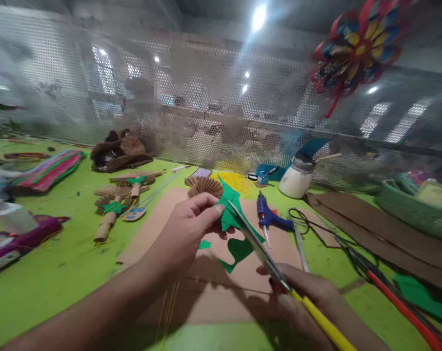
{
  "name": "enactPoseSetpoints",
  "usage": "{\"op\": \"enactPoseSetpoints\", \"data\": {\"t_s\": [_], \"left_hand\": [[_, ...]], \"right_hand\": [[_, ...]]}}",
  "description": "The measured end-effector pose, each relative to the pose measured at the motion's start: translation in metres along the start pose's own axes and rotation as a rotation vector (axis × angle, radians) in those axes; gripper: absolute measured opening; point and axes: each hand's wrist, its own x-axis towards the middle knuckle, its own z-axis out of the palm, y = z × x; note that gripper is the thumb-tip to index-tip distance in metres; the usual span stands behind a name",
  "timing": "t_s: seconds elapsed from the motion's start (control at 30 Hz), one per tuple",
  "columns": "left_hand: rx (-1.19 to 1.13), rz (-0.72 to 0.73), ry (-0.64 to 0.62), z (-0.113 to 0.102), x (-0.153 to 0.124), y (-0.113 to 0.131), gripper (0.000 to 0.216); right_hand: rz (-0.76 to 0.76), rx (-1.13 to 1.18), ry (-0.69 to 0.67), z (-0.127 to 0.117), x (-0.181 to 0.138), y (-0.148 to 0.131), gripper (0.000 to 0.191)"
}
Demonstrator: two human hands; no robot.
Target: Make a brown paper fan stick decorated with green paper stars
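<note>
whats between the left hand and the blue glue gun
In the head view: green paper pinched in the left hand, then scissor blades at the paper, over brown cardboard, before the blue glue gun.

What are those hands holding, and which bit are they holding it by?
The left hand pinches green paper by its left edge, thumb on top. The right hand grips scissors around where the blades meet the yellow handle.

From the head, one camera looked forward and down, close behind and above the fingers (210,215), across the bench (72,273) to the perforated screen (195,97) beyond them.
</note>
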Motion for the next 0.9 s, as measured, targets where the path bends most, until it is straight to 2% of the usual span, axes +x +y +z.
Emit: {"op": "enactPoseSetpoints", "data": {"t_s": [0.37,0.57,0.9], "left_hand": [[-0.003,0.017,0.014,0.001,0.000,0.001,0.011],[-0.013,0.009,0.016,0.001,0.000,0.001,0.012],[0.070,0.015,0.000,-0.004,0.002,-0.002,0.013]], "right_hand": [[-0.025,-0.011,-0.035,-0.007,-0.003,-0.018,0.044],[0.008,-0.026,-0.021,-0.007,-0.002,-0.016,0.052],[0.040,-0.011,-0.023,-0.007,-0.002,-0.018,0.052]]}}
